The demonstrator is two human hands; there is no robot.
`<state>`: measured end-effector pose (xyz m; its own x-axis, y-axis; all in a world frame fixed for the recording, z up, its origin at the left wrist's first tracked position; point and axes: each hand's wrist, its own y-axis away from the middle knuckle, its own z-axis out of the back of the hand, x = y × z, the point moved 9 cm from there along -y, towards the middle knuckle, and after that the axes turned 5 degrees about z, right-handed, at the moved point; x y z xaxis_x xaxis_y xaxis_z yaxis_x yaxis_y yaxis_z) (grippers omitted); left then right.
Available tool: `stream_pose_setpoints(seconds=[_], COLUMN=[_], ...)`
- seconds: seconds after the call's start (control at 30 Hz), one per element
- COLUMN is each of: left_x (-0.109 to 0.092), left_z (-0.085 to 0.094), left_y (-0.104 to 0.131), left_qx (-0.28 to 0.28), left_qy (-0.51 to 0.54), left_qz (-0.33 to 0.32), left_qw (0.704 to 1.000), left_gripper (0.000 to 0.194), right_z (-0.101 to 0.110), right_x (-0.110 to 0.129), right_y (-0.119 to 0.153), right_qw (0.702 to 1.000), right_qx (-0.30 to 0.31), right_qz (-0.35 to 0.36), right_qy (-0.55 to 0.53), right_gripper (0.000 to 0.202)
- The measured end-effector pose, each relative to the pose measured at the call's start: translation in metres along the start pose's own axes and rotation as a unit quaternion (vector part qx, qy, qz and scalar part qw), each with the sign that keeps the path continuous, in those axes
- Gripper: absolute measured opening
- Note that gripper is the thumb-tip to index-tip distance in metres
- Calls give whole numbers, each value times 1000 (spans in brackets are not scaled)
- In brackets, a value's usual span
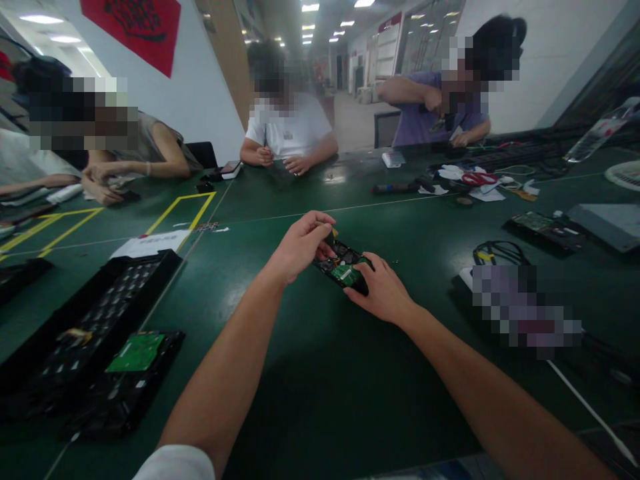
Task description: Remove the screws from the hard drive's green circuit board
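Noting position first: where does the open device (336,265) lie, and what has hold of it?

Centre of the green table (300,400), in front of the person, set at a slant. Right hand (385,290) is closed around the near right end, thumb low on one edge, other fingers curled over the top beside the green circuit board (345,274).

And the left hand (300,250)?

At the far left end. Fingertips drawn together, apparently pinching a small dark piece (329,235) with a bit of yellow near it. Too small to identify.

Estimated handling?

Judged light, since it is slim and compact. Shell looks like stiff black plastic, unlikely to flex much under fingers. Surface may be smooth, so a loose hold could let it skid on the table top.

Weak points?

The exposed interior. Board and small fittings are probably fragile; a firm press there could crack or dislodge something. Any fine wiring would bend easily and should not be pulled.

Recommended hold?

Outer long edges of the shell, near the right end, thumb opposite fingers, moderate pressure. Fingertips kept off the board face. Left end best touched lightly, with fingertips only.
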<state>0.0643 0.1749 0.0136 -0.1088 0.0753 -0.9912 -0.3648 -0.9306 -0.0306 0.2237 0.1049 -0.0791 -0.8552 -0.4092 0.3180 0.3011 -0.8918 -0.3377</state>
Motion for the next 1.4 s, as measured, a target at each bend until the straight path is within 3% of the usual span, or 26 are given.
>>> stream_pose_setpoints(seconds=[0.17, 0.37, 0.6, 0.73, 0.97, 1.13, 1.27, 1.4], left_x=[-4, -5, -30, -35, -33, -44, -51, -51], left_z=[-1, 2, -1, -7, -10, -11, -14, -14], left_y=[-1, -1, 11, 15, 17, 24, 27, 27], left_qx=[-13, -52, -94, -74, -46, -65, -69, -64], left_qy=[-65, -137, -308, -315, -253, -284, -334, -345], left_qz=[-38, -75, -176, -193, -198, -237, -259, -259], left_qw=[997, 986, 930, 926, 946, 927, 904, 900], left_gripper=[22, 30, 21, 20, 23, 25, 30, 32], right_z=[-2, -2, 2, 4, 7, 10, 11, 12], right_x=[-4, -5, -13, -19, -25, -24, -28, -37], right_y=[0, -1, 0, 0, 1, 2, 1, -1], right_qw=[1000, 1000, 1000, 999, 998, 998, 999, 999], right_qx=[6, 9, 12, 29, 29, 12, 0, -20], right_qz=[-11, -14, 6, 15, 32, 37, 29, 12], right_qy=[10, 13, -8, -31, -44, -46, -45, -44], right_gripper=[65, 61, 57, 57, 60, 56, 39, 29])
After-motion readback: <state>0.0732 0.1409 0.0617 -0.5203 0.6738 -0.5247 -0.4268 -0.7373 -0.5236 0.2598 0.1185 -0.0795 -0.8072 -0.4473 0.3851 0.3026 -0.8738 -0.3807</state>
